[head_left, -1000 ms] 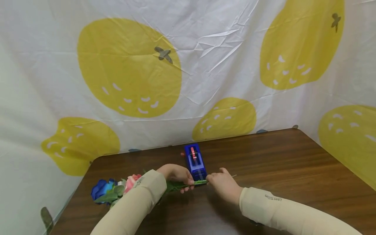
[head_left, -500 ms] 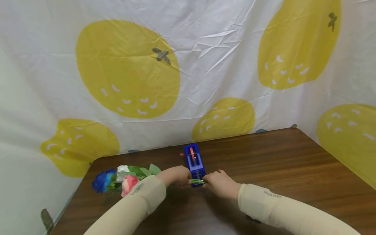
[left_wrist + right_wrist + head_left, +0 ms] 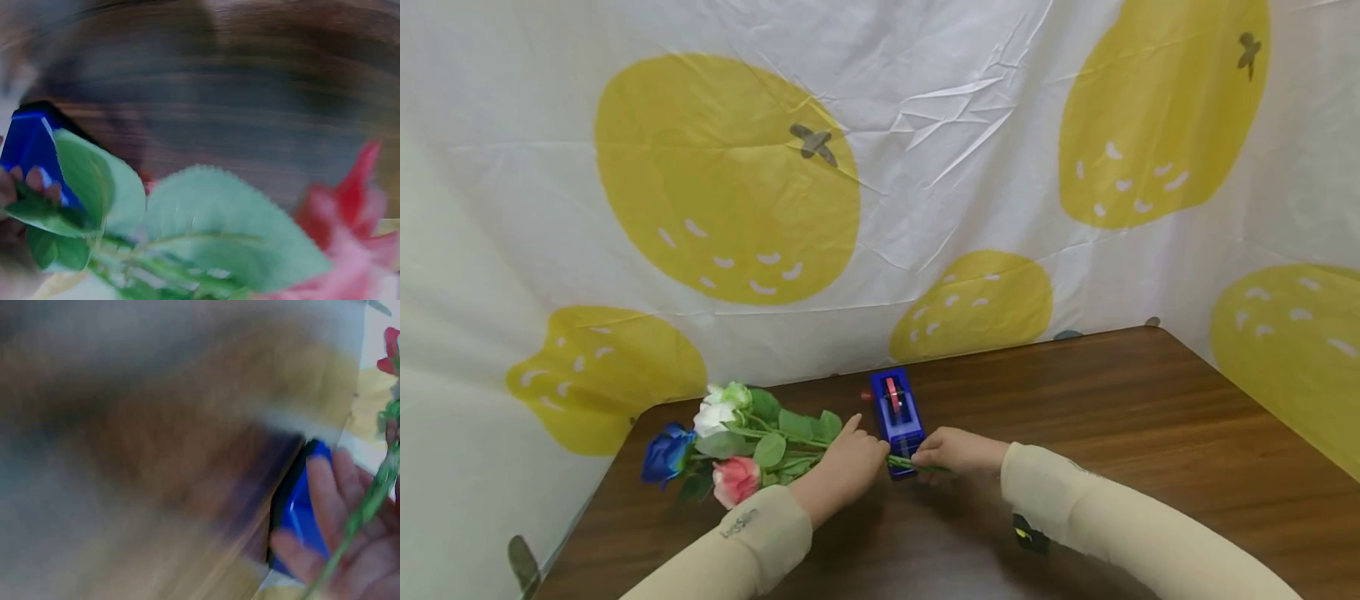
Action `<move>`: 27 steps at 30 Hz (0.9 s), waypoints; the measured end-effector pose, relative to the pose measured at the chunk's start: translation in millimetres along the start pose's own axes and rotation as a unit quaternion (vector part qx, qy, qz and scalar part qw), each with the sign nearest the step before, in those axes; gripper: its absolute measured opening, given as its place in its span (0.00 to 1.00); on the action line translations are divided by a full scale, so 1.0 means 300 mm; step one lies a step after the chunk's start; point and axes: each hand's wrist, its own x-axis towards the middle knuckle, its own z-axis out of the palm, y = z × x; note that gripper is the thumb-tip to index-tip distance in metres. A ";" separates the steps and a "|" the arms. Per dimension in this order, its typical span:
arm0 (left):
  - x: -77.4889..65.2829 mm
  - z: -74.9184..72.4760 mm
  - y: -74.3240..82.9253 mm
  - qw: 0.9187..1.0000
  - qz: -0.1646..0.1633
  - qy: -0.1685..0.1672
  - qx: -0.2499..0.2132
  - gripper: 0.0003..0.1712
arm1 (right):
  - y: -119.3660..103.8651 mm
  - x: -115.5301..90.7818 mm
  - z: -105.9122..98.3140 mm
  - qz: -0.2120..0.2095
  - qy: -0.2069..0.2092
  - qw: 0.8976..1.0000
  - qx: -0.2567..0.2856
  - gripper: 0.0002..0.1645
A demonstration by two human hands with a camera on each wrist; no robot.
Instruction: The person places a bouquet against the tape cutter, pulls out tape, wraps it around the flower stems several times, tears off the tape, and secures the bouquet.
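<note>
My left hand (image 3: 850, 462) grips the green stems (image 3: 902, 461) of a small bunch of roses, its index finger pointing away. The blooms lie to the left: a blue rose (image 3: 666, 454), a white rose (image 3: 718, 412) and a pink rose (image 3: 736, 481). Near the lower stem ends is my right hand (image 3: 958, 452); in the right wrist view its fingers (image 3: 325, 487) are extended behind the stems. Just beyond both hands stands a blue tape dispenser (image 3: 902, 423) with a red core. Large leaves (image 3: 212, 225) hide much of the left hand in its wrist view.
Everything is over a dark brown wooden table (image 3: 1075, 400). A white cloth (image 3: 955, 167) printed with yellow fruit hangs behind and at the sides. A small red piece (image 3: 867, 395) shows beside the dispenser's left edge.
The bunch has turned in my left hand, so the white rose and leaves now show farther back. My right hand's fingers have loosened from the stem ends. The tape dispenser stays put.
</note>
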 end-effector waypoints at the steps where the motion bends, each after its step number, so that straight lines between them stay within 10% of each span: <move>1: -0.001 0.006 0.001 1.000 0.006 0.017 0.017 0.02 | 0.003 0.005 -0.003 0.010 -0.012 1.000 0.027 0.16; 13: 0.004 0.074 -0.018 0.949 0.101 0.249 0.165 0.03 | 0.015 0.043 -0.015 0.087 -0.104 0.982 0.135 0.14; 27: 0.006 0.102 -0.045 0.930 0.147 0.291 0.168 0.04 | 0.037 0.049 0.003 0.071 -0.083 0.982 0.152 0.13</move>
